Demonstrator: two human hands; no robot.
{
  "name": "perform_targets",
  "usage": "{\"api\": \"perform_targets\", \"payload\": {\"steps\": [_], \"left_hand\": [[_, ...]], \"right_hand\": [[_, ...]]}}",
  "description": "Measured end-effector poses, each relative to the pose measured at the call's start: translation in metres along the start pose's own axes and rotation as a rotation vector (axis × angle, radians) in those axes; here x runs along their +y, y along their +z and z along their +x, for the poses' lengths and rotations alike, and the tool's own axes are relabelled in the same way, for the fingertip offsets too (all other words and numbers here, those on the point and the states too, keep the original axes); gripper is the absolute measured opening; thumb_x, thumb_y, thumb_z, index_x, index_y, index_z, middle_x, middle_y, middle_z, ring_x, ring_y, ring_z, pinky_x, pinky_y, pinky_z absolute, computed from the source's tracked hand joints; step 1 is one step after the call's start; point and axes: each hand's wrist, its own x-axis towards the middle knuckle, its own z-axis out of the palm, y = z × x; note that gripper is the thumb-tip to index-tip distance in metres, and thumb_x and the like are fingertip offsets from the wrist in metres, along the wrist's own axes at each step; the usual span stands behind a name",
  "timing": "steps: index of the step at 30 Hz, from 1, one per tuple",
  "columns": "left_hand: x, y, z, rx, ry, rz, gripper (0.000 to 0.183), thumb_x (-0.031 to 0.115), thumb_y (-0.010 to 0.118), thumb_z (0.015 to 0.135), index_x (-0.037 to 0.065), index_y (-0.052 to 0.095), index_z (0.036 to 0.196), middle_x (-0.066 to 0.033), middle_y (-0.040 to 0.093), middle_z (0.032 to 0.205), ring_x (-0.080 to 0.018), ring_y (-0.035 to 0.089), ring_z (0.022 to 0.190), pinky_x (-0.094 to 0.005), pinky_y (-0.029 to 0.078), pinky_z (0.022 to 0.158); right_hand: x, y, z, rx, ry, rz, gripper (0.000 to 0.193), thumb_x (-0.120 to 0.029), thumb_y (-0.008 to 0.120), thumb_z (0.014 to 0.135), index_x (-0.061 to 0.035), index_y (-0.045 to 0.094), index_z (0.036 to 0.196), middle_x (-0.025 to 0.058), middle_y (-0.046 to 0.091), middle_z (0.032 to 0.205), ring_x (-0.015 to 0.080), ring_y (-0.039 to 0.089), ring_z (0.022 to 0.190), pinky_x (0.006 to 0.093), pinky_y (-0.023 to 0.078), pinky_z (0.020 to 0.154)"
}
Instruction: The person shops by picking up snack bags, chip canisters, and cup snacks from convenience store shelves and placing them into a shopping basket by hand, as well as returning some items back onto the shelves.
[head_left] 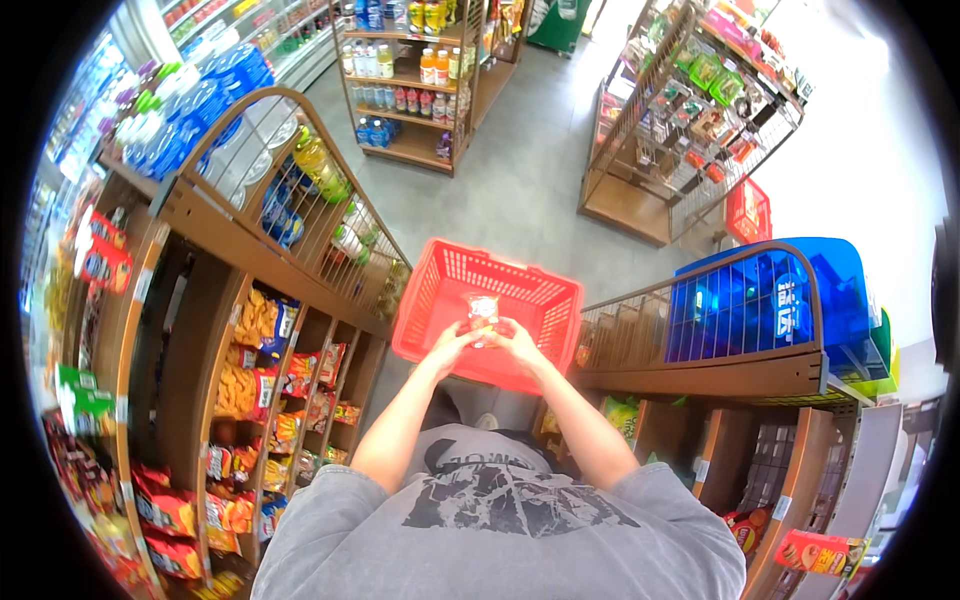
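Both the left hand (452, 345) and right hand (517, 343) grip a small clear plastic snack packet (482, 312), apparently over the red plastic mesh shopping basket (440, 285), so lowering it in calls for loosening both grips.

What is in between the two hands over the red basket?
A small clear snack packet sits between the left hand and right hand, held by both above the red basket. The head view shows it.

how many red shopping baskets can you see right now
2. One red basket sits in front of the person, under both hands, left hand and right hand, which hold a small clear packet. A second red basket stands beside the far wire rack. Others may be hidden.
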Motion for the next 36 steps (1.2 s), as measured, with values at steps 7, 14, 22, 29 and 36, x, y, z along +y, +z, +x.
{"api": "perform_targets", "payload": {"steps": [7,14,22,29,36], "left_hand": [[-0.024,0.020,-0.063,0.127,0.227,-0.028,0.060,0.023,0.071,0.090,-0.001,0.046,0.139,-0.0098,0.062,0.125,-0.0170,0.060,0.111,-0.0327,0.049,0.091],[-0.039,0.021,-0.125,0.263,0.465,-0.021,0.053,0.022,0.068,0.093,-0.002,0.050,0.136,-0.0094,0.063,0.123,-0.0149,0.060,0.111,-0.0300,0.049,0.094],[-0.065,-0.014,-0.202,0.495,0.582,-0.029,0.057,0.024,0.069,0.093,-0.003,0.047,0.138,-0.0122,0.059,0.130,-0.0182,0.056,0.119,-0.0329,0.044,0.104],[-0.113,-0.092,-0.335,0.747,0.660,-0.090,0.058,0.027,0.067,0.095,-0.001,0.044,0.141,-0.0119,0.058,0.131,-0.0184,0.056,0.120,-0.0344,0.045,0.103],[-0.111,-0.128,-0.460,0.955,0.796,0.019,0.057,0.028,0.065,0.097,-0.002,0.043,0.141,-0.0115,0.060,0.129,-0.0179,0.057,0.117,-0.0336,0.046,0.102]], "right_hand": [[-0.011,0.005,-0.037,-0.195,-0.081,-0.250,0.071,-0.025,0.079,0.085,0.0058,0.044,0.140,0.0167,0.060,0.129,0.0221,0.059,0.118,0.0364,0.047,0.102],[-0.046,0.059,-0.094,-0.293,-0.169,-0.445,0.065,-0.025,0.078,0.085,0.0054,0.049,0.135,0.0146,0.063,0.124,0.0205,0.061,0.113,0.0354,0.050,0.099],[-0.042,0.144,-0.128,-0.506,-0.064,-0.443,0.062,-0.020,0.077,0.084,0.0044,0.049,0.134,0.0140,0.063,0.124,0.0195,0.062,0.112,0.0344,0.049,0.098],[0.027,0.279,-0.156,-0.826,-0.125,-0.585,0.056,-0.012,0.074,0.087,0.0043,0.049,0.135,0.0114,0.065,0.119,0.0174,0.063,0.107,0.0326,0.050,0.097],[0.046,0.391,-0.226,-0.968,-0.272,-0.671,0.055,-0.013,0.073,0.088,0.0055,0.049,0.135,0.0116,0.066,0.118,0.0157,0.064,0.104,0.0308,0.052,0.092]]}}
